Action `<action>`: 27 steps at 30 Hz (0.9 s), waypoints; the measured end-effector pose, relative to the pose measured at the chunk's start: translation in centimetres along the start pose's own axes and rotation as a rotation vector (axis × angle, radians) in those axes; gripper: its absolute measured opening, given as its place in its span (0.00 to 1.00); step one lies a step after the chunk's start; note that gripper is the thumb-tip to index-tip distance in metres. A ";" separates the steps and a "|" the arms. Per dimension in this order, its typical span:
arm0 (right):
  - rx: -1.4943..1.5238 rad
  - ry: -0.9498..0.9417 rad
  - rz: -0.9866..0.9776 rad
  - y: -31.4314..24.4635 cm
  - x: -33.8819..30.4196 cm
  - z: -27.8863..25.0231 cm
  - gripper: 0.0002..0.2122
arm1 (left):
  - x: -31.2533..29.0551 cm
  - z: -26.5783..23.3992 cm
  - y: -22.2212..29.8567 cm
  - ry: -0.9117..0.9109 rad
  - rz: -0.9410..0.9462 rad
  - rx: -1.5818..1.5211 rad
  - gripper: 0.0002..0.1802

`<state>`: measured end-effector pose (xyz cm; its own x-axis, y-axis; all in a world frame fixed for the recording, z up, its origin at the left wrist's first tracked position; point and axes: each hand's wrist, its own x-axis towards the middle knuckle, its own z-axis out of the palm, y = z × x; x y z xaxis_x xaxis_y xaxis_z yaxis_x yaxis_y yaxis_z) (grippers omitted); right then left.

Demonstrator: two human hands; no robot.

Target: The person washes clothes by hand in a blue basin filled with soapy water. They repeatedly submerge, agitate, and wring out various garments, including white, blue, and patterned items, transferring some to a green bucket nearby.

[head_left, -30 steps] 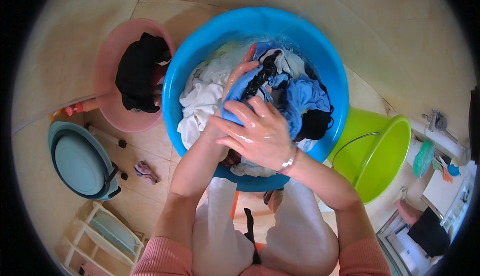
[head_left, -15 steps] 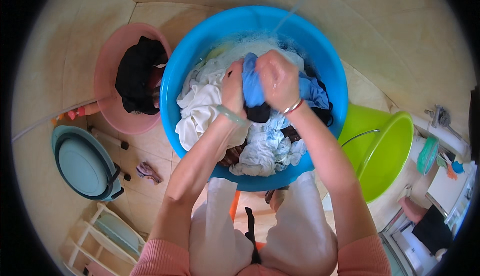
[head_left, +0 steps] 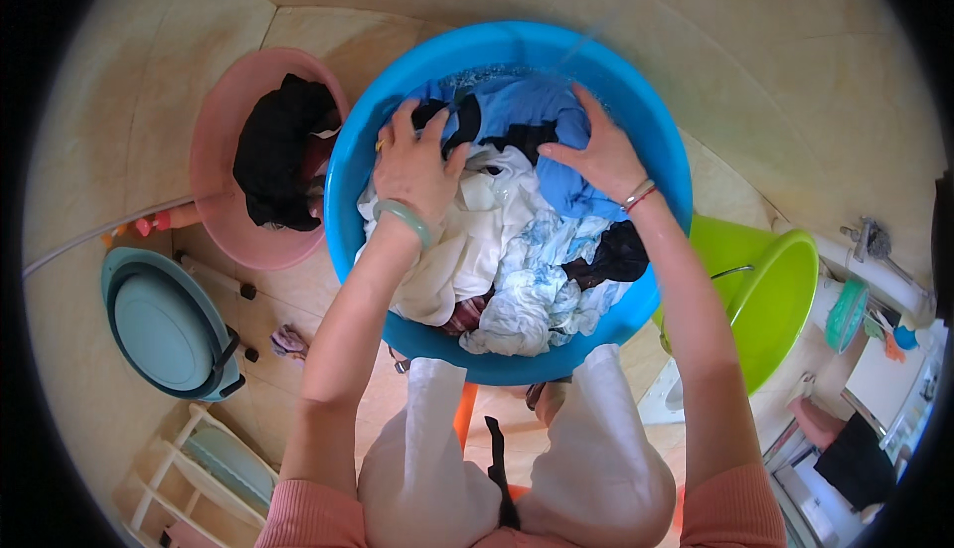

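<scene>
A large blue basin (head_left: 343, 190) filled with wet clothes stands between my knees. My left hand (head_left: 417, 172), fingers spread, lies on the left part of the pile, beside a black piece of cloth and white fabric (head_left: 472, 230). On the right, my right hand (head_left: 604, 158) rests with thumb and fingers apart on a blue garment (head_left: 532, 101) that lies across the far side of the basin. White-and-blue cloth (head_left: 542, 290) and a dark brown piece (head_left: 616, 253) lie nearer to me. Foamy water shows at the far rim.
Left of the basin stands a pink basin (head_left: 214, 151) with dark clothes. A lime-green bucket (head_left: 775, 300) is on the right. Grey-blue basins (head_left: 164, 329) rest at the left, near a small cloth (head_left: 288, 341) on the tiled floor. Another person (head_left: 853, 464) is at the far right.
My hands have moved apart and opened, letting go of the bunched blue garment. It now lies spread over the far part of the pile, covering much of the foam.
</scene>
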<state>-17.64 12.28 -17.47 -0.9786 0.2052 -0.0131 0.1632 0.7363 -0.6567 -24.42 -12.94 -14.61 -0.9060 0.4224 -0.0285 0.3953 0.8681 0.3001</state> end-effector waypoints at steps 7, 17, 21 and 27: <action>-0.294 -0.246 0.372 -0.6 2.1 4.1 0.33 | 3.4 4.4 2.8 -0.149 0.292 0.147 0.33; -0.507 -0.259 0.422 0.4 5.9 6.8 0.20 | 7.7 9.4 2.1 -0.462 0.248 0.146 0.34; -0.626 -0.380 0.387 1.1 6.1 7.7 0.14 | 8.2 10.0 2.5 -0.460 0.223 0.228 0.36; -0.452 -0.120 0.282 2.1 5.6 8.2 0.17 | 8.6 10.8 0.2 -0.233 0.380 0.183 0.33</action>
<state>-23.81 9.68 -25.17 -0.8923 0.3790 -0.2452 0.4329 0.8725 -0.2264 -30.47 -6.34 -25.05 -0.6423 0.7478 -0.1682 0.7311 0.6636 0.1584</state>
